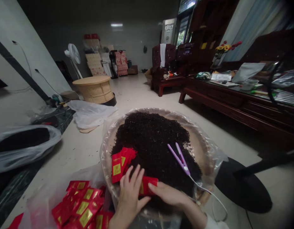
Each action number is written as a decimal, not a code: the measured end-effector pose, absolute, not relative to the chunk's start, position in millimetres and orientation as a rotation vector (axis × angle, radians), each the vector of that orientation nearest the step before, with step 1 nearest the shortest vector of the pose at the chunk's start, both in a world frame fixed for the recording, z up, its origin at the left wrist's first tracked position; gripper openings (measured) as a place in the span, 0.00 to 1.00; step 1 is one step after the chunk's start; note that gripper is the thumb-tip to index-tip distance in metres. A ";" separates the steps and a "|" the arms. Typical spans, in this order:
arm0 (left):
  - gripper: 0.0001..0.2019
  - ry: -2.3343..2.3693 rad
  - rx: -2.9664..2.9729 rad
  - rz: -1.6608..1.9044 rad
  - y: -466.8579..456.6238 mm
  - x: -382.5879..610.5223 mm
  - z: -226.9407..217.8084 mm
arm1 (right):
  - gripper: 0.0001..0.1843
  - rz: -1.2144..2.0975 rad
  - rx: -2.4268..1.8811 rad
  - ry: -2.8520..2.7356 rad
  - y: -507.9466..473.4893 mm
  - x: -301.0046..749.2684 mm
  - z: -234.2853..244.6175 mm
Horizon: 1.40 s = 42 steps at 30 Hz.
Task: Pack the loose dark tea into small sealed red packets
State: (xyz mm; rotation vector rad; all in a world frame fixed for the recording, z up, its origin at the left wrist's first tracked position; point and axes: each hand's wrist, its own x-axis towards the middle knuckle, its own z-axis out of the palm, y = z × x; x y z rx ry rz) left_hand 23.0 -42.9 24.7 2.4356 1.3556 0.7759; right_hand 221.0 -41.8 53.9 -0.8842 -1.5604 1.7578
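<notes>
A round tray (pixel 204 152) lined with clear plastic holds a big heap of dark loose tea leaves (pixel 154 140). My left hand (pixel 130 194) and my right hand (pixel 168 194) meet at the tray's near edge, both closed on one small red packet (pixel 148 186) with a gold label. A fan of several red packets (pixel 122 160) stands in the tea just above my left hand. A purple clamp-shaped tool (pixel 180 159) with a white cord lies on the tea to the right.
A pile of red packets (pixel 82 206) lies on plastic at lower left. A black-filled plastic bag (pixel 23 143) sits at the left. A dark wooden table (pixel 244 95) runs along the right, a fan base (pixel 244 187) beside the tray, a round wicker stand (pixel 95 89) farther back.
</notes>
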 end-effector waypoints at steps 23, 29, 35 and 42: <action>0.22 1.657 1.803 1.177 -29.5 18.1 14.5 | 0.52 0.295 -1.652 -2.149 5.2 243.7 7.0; 0.23 1.650 1.732 1.229 -27.0 13.1 11.8 | 0.38 0.229 -1.340 -2.674 -1.0 201.2 30.6; 0.23 1.639 1.710 1.218 -26.3 14.7 14.1 | 0.36 0.145 -1.251 -2.744 4.0 204.9 42.3; 0.23 1.641 1.726 1.204 -25.4 15.9 17.6 | 0.15 0.057 -1.053 -2.859 9.6 206.7 30.8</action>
